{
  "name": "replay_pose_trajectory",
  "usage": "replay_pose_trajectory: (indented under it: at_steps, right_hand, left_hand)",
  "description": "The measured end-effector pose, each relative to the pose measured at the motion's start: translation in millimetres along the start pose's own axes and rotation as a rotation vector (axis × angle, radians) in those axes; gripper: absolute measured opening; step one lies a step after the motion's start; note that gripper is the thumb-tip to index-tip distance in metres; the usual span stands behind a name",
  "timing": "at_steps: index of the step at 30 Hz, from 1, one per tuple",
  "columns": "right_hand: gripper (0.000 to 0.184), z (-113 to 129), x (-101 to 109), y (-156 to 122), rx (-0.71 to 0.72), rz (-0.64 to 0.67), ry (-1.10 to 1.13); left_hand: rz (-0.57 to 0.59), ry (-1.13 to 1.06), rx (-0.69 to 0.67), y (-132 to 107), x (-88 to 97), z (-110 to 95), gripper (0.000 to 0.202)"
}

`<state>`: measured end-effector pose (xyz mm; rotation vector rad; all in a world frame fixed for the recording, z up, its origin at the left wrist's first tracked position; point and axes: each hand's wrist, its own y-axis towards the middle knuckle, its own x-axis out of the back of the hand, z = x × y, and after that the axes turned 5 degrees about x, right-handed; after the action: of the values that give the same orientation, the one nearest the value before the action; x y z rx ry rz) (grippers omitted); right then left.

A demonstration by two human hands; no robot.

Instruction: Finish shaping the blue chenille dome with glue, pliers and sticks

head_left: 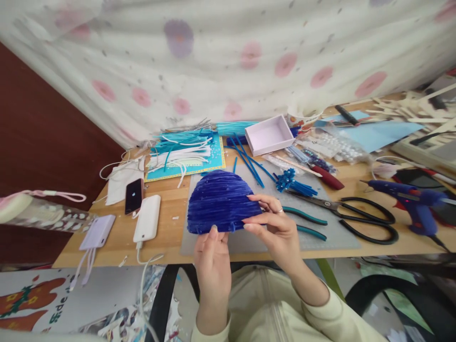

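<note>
Fuzzy blue ribbed dome (221, 207), chenille-like, half-round, above grey mat (331, 237) on wooden bench (171, 209). Left hand (213, 266) grip pinching lower rim; right hand (278, 230) grip pinching right edge. Black scissors (363, 218) nearby.

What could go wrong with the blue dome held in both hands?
The left hand and right hand grip the blue dome only at its lower rim, so it may slip or dent. The scissors lie with tips pointing at the right hand; reaching could snag them. The glue gun sits near the table edge and might get knocked off.
</note>
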<state>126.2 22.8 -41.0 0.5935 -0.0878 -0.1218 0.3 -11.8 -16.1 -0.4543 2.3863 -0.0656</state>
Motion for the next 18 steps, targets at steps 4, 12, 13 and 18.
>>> replay_pose_trajectory:
  at_steps: [4, 12, 13, 18]
  right_hand:
    - [0.02, 4.4, 1.6, 6.2, -0.005, -0.006, -0.113]
    - [0.035, -9.9, 19.1, 16.8, 0.003, -0.196, -0.111]
    - [0.04, -10.1, 22.6, 17.9, 0.01, -0.214, -0.097]
    - [0.051, 0.7, 29.8, 16.4, 0.047, -0.148, -0.072]
  left_hand:
    - [-0.011, -0.003, 0.002, -0.2, 2.9, -0.2, 0.017]
    - [-0.062, -0.01, 0.01, 1.8, 13.1, -0.9, 0.025]
    - [-0.069, -0.01, 0.012, 2.1, 14.0, -1.0, 0.024]
    - [-0.063, -0.001, 0.007, 2.7, 13.4, -2.6, 0.021]
